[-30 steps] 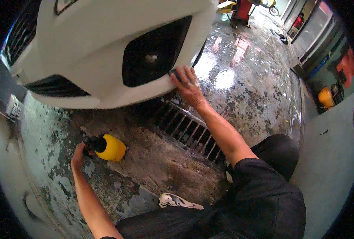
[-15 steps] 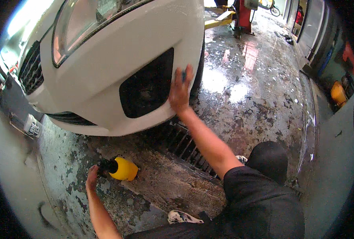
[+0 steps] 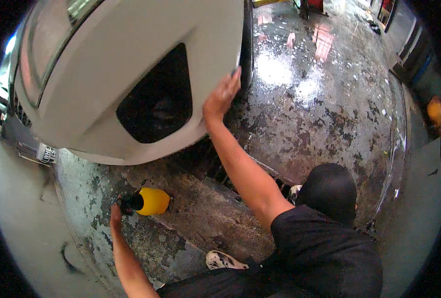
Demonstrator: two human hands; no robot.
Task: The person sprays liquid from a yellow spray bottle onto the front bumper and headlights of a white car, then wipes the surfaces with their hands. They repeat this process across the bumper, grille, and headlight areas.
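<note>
The white front bumper [image 3: 146,44] of a car fills the upper left, with a black recessed vent [image 3: 158,97] in its corner. Against the bumper's right edge, beside the wheel arch, my right hand [image 3: 221,97] is pressed. A small bluish piece shows at its fingertips, mostly hidden, and I cannot make out what it is. Down at the lower left, my left hand [image 3: 116,211] is closed round the black top of a yellow spray bottle [image 3: 154,201]. The bottle points sideways, its base to the right; whether it touches the floor, I cannot tell.
A dark floor grate [image 3: 220,174] runs under the bumper. Wet, blotchy concrete floor [image 3: 300,134] stretches to the right, shiny with puddles. A white bucket [image 3: 47,153] stands at the far left. My shoe [image 3: 225,260] and bent knee [image 3: 329,191] are close below.
My right hand has slid up and round the bumper's edge, toward the wheel arch. The view has shifted closer to the bumper's corner. My left hand still holds the spray bottle.
</note>
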